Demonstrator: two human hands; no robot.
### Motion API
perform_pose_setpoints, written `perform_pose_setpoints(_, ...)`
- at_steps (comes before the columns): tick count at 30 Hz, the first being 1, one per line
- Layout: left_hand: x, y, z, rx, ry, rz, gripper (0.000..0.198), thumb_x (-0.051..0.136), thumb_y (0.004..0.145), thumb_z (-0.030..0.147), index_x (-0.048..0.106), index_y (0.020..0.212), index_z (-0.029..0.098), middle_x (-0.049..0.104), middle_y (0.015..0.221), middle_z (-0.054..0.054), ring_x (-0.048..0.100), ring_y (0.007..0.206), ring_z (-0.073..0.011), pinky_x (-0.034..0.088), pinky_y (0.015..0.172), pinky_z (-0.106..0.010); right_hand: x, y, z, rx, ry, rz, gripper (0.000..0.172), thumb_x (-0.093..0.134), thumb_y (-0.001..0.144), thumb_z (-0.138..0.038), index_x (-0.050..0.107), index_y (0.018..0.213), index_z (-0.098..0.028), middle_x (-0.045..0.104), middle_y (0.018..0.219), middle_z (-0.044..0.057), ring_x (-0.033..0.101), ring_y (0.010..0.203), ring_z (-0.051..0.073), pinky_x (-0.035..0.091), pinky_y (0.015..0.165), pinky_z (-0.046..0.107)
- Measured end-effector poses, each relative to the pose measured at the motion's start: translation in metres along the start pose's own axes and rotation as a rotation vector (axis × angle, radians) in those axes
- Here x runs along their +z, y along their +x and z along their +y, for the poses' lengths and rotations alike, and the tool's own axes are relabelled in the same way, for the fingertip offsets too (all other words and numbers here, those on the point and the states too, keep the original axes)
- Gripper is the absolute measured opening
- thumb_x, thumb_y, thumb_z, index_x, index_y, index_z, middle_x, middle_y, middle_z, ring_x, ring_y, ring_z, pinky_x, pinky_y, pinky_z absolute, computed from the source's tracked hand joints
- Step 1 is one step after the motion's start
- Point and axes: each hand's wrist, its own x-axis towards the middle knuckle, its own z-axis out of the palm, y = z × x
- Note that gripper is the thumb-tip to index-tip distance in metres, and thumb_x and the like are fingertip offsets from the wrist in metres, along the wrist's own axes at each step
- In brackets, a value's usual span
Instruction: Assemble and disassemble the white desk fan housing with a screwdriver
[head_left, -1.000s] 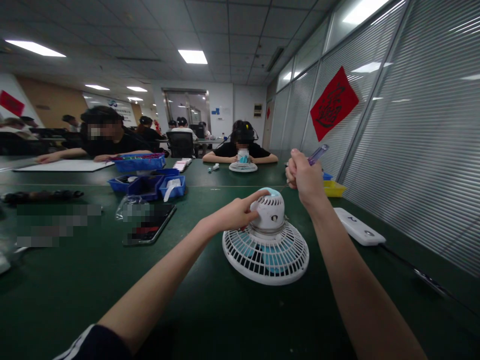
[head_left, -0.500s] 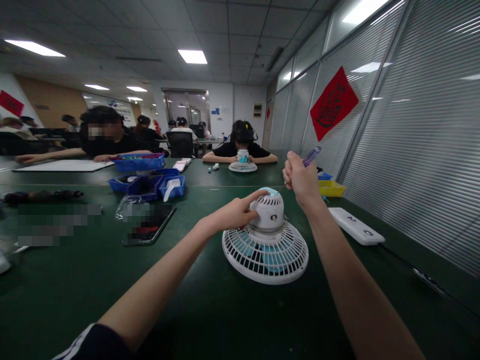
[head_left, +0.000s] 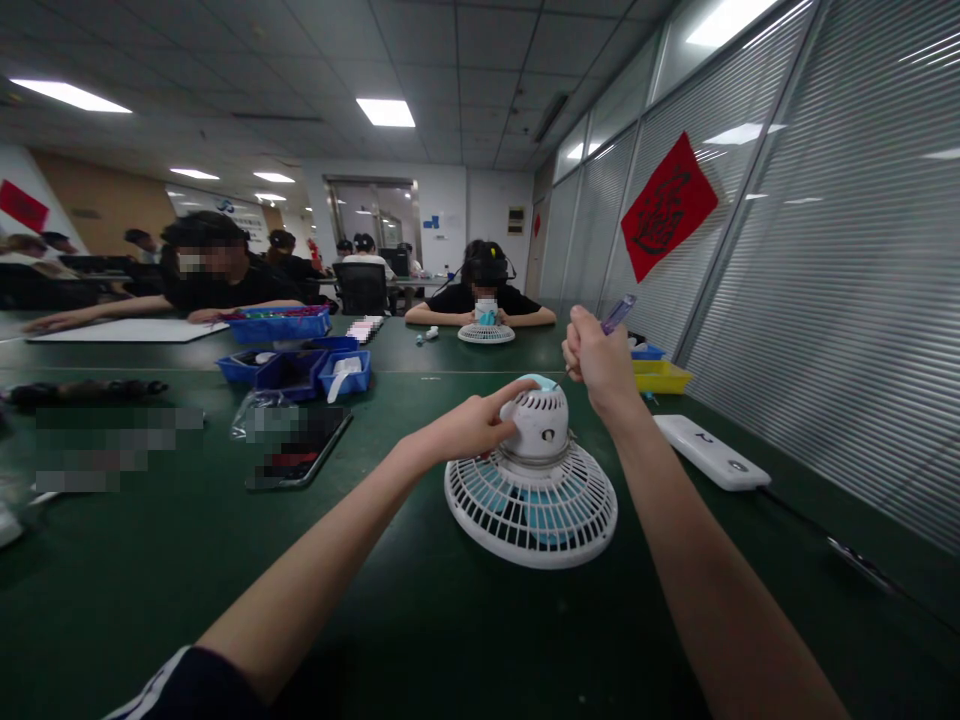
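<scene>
A small white fan (head_left: 531,500) lies grille-down on the green table (head_left: 150,580), its motor housing (head_left: 541,420) pointing up with a light blue cap on top. My left hand (head_left: 465,428) grips the left side of the housing, forefinger stretched over the cap. My right hand (head_left: 596,362) is closed in a fist round a screwdriver with a clear purple handle (head_left: 618,313), held just above and right of the housing; its tip points down toward the cap.
A white remote-like part (head_left: 709,452) lies right of the fan, yellow and blue trays (head_left: 660,374) behind it. Blue bins (head_left: 300,370), a phone (head_left: 304,450) and a plastic bag sit to the left. Other people work at the far tables; one has a similar fan (head_left: 486,333).
My right hand with the screwdriver has moved slightly left and down toward the fan's housing. The left hand and the fan have stayed put.
</scene>
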Motion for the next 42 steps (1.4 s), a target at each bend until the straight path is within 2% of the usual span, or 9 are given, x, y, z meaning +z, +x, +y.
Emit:
perform_pose_setpoints(8,-0.0009,-0.0003,0.0006,0.015,0.012,0.003,0.062,0.04,0.085,0.021,0.022,0.144,0.026,0.05,0.066,0.003,0.049,0.053,-0.011,0.04,0.053,-0.022,-0.0008,-0.0018,-0.0089,0.049,0.071,0.014,0.05,0.046,0.088,-0.034,0.026,0.044,-0.022,0.02,0.034,-0.008,0.018,0.029,0.005,0.017,0.031,0.019)
perform_pose_setpoints(13,-0.0001,0.0002,-0.0007,0.011,-0.012,0.002,0.062,0.039,0.085,0.021,0.022,0.144,0.028,0.051,0.065,0.003,0.05,0.052,-0.0111,0.04,0.052,-0.021,0.0058,-0.0039,-0.0042,0.109,0.093,-0.027,0.05,0.047,0.088,-0.033,0.026,0.043,-0.021,0.019,0.033,-0.009,0.016,0.029,0.005,0.015,0.03,0.019)
perform_pose_setpoints(19,-0.0007,0.0001,-0.0014,0.016,0.002,-0.003,0.061,0.039,0.086,0.022,0.023,0.144,0.028,0.05,0.066,0.003,0.048,0.053,-0.0113,0.038,0.051,-0.022,0.0005,-0.0022,-0.0069,0.046,0.086,-0.022,0.053,0.046,0.089,-0.04,0.024,0.043,-0.022,0.017,0.034,-0.009,0.016,0.029,0.005,0.016,0.03,0.019)
perform_pose_setpoints(25,0.0001,0.0007,-0.0018,0.03,0.015,0.006,0.061,0.04,0.085,0.023,0.023,0.144,0.027,0.045,0.06,0.005,0.044,0.051,-0.0106,0.034,0.05,-0.021,0.0055,-0.0037,-0.0025,0.057,0.079,-0.032,0.053,0.047,0.089,-0.032,0.027,0.042,-0.022,0.02,0.034,-0.009,0.019,0.029,0.005,0.017,0.032,0.021)
perform_pose_setpoints(34,-0.0009,0.0002,-0.0022,0.033,-0.005,-0.006,0.062,0.04,0.084,0.021,0.023,0.144,0.027,0.047,0.063,0.004,0.046,0.052,-0.0109,0.035,0.05,-0.021,-0.0001,-0.0022,-0.007,0.015,0.051,-0.021,0.054,0.047,0.089,-0.039,0.025,0.043,-0.022,0.019,0.034,-0.008,0.018,0.029,0.005,0.018,0.031,0.021)
perform_pose_setpoints(42,0.0003,0.0013,-0.0036,0.034,0.041,0.014,0.062,0.041,0.084,0.022,0.024,0.143,0.025,0.045,0.061,0.005,0.044,0.053,-0.0109,0.035,0.053,-0.022,0.0008,0.0004,0.0006,0.02,0.059,-0.055,0.052,0.048,0.088,-0.033,0.026,0.043,-0.022,0.019,0.034,-0.009,0.019,0.029,0.005,0.016,0.032,0.02)
